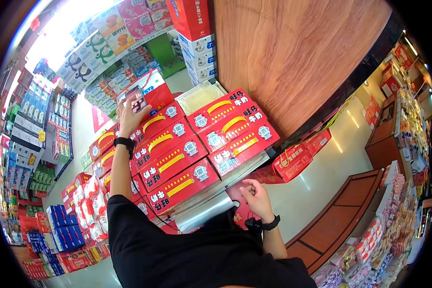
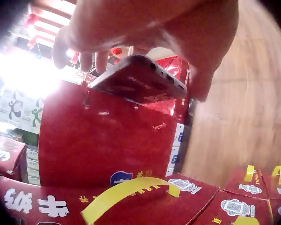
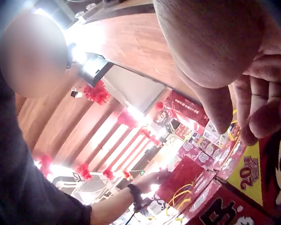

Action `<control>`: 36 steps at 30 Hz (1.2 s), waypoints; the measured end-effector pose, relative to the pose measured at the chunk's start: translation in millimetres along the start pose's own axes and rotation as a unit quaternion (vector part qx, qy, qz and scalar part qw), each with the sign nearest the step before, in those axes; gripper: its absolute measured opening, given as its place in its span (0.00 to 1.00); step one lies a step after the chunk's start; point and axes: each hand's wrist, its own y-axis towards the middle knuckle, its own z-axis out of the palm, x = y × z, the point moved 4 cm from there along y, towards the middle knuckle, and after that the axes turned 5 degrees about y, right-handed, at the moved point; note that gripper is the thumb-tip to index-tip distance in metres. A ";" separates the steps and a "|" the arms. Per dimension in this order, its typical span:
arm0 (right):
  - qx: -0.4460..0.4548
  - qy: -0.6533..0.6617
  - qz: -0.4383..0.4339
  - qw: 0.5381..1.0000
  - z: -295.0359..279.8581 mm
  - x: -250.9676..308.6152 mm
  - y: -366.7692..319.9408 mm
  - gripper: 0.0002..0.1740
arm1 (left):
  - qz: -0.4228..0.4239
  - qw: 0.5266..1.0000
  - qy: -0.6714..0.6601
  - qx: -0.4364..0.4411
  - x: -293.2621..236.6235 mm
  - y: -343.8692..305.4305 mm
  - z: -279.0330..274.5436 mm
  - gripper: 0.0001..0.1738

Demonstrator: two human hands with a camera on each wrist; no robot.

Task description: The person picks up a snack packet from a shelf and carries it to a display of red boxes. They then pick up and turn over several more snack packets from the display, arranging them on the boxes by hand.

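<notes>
My left hand reaches out over the far left of the red milk boxes and grips a smartphone by its edges. In the left wrist view the phone is tilted edge-on, fingers on one side and thumb on the other, in front of a tall red box. Just below it lies a milk box with a yellow handle. My right hand hangs by my body near the front corner of the boxes, fingers loosely bent and holding nothing.
A wood-grain panel rises behind the boxes. White cartons are stacked at the back, and stocked shelves stand to the left. More red boxes lie low to the right, past the boxes' edge. A black cable runs along the front.
</notes>
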 end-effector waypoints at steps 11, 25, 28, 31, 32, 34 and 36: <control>0.009 -0.024 0.018 0.999 2.1 -3.8 -1.3 0.18 | -0.026 0.999 -0.023 -0.016 18.2 8.8 5.9 0.53; -0.008 -0.057 -0.006 0.998 -24.4 -18.8 -7.1 0.16 | 0.031 0.997 -0.043 -0.059 -1.6 -2.9 2.1 0.43; -0.009 -0.031 0.011 0.999 -31.7 -22.1 -10.6 0.16 | 0.037 0.997 -0.003 -0.060 -13.4 -11.5 -1.3 0.35; -0.019 -0.021 0.028 0.999 -36.2 -16.5 -11.8 0.15 | 0.026 0.998 -0.005 -0.051 -16.3 -11.1 -1.5 0.38; -0.020 -0.019 0.029 0.999 -37.2 -16.0 -10.3 0.15 | 0.027 0.998 -0.004 -0.050 -16.7 -10.1 -0.7 0.38; -0.025 -0.031 0.000 0.999 -38.3 -12.1 -6.4 0.16 | 0.020 0.999 0.038 -0.026 -16.4 -11.5 -2.1 0.39; -0.018 -0.036 0.006 0.999 -35.8 -9.1 -5.5 0.16 | 0.006 0.999 0.026 -0.039 -16.7 -13.5 -6.5 0.40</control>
